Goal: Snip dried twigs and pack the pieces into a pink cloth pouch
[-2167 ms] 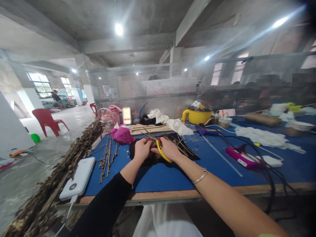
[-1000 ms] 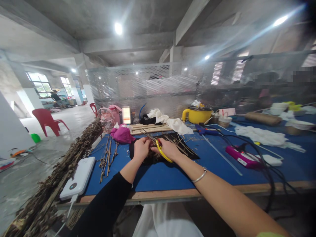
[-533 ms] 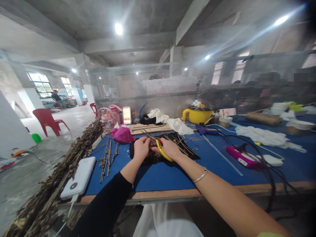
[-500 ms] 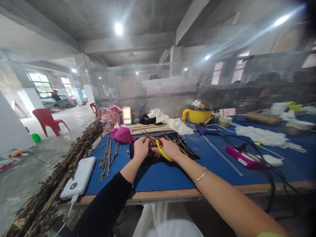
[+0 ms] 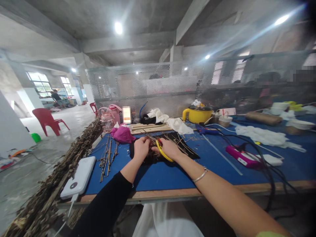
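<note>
- My R hand [image 5: 169,148] grips scissors [image 5: 161,152]; yellow handle curves along its inner side, back twd wrist.
- Blades point fwd & L, past my fingertips; can't tell if parted.
- My L hand [image 5: 141,148]: fingers bent, tips v. close to R fingertips. Can't tell what, if anything, is pinched; fingers hide it.
- Both hands over black cloth [image 5: 191,152], flat on blue table [image 5: 160,184], approx. centre. Dark dry scraps on cloth betw. & below hands; thin stems [image 5: 178,142] strewn on its R half.
- L of cloth: few dry twigs [image 5: 108,156], lying loose. Purple bag [image 5: 122,134] bunched just beside cloth's back L corner.
- Beyond hands: pale rods [image 5: 145,128] laid crosswise, white rag [image 5: 179,126] at R end.
- Front L corner: white power bank [image 5: 78,177], cable in.
- R side: glue gun [image 5: 209,131], purple power strip [image 5: 243,157], tangled blk cables.
- Back, near mesh screen [image 5: 148,87]: yellow pot [image 5: 198,116].
</note>
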The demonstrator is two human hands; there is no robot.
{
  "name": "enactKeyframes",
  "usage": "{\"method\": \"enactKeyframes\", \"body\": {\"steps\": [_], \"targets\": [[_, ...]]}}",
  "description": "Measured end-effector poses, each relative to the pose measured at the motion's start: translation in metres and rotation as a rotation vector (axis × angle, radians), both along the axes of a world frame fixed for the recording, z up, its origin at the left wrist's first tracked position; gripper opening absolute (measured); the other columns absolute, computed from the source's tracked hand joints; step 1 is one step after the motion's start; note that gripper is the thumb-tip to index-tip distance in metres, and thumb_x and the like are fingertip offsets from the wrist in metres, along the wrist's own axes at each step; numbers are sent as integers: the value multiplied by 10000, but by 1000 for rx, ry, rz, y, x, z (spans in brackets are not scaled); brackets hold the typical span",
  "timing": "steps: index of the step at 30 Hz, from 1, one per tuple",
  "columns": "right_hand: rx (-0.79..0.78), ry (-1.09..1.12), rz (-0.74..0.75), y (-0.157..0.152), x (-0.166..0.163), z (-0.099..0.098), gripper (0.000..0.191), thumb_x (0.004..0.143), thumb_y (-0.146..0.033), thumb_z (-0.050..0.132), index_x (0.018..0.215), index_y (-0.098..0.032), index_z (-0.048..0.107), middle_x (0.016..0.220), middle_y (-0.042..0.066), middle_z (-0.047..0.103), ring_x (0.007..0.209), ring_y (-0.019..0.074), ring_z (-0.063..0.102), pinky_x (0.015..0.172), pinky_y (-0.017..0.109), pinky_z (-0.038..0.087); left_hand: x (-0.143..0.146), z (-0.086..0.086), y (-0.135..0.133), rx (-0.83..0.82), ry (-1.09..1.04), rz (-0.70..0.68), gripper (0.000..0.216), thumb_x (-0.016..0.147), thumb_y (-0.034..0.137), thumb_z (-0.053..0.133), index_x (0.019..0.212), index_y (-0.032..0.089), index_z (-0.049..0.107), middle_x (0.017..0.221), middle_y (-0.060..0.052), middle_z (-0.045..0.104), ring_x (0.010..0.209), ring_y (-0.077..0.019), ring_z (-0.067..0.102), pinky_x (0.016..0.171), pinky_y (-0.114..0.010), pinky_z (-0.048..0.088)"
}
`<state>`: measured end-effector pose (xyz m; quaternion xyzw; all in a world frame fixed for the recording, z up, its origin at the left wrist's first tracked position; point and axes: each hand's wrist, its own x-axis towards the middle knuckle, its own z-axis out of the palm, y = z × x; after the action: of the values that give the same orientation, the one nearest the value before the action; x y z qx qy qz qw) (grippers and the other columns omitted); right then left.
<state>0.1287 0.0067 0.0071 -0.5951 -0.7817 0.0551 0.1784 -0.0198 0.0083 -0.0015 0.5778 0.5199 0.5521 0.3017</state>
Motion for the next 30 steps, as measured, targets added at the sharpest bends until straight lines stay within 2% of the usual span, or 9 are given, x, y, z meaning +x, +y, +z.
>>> {"method": "enactKeyframes", "body": {"steps": [10,19,30], "targets": [[-5,38,14,4,1,-4,589,701,-726,423,888,-179,535,867,109,656,814,246,617,604,264,369,0,-6,5,26,-67,-60,244,745,332,496,773,144,649,664,-39,645,606,-142,598,531,-223,480],[-12,1,23,1,0,-3,629,692,-700,471,1023,-167,488,952,121,645,874,270,615,655,280,388,-1,-8,8,-19,-83,-25,204,727,268,478,759,150,641,683,-35,659,569,-132,594,521,-219,480],[-7,-4,38,6,4,-5,618,684,-741,420,907,-183,565,874,110,656,808,244,614,623,270,380,-3,-6,7,-26,-9,-21,220,732,296,478,710,151,642,634,-29,647,559,-135,586,506,-214,458]]}}
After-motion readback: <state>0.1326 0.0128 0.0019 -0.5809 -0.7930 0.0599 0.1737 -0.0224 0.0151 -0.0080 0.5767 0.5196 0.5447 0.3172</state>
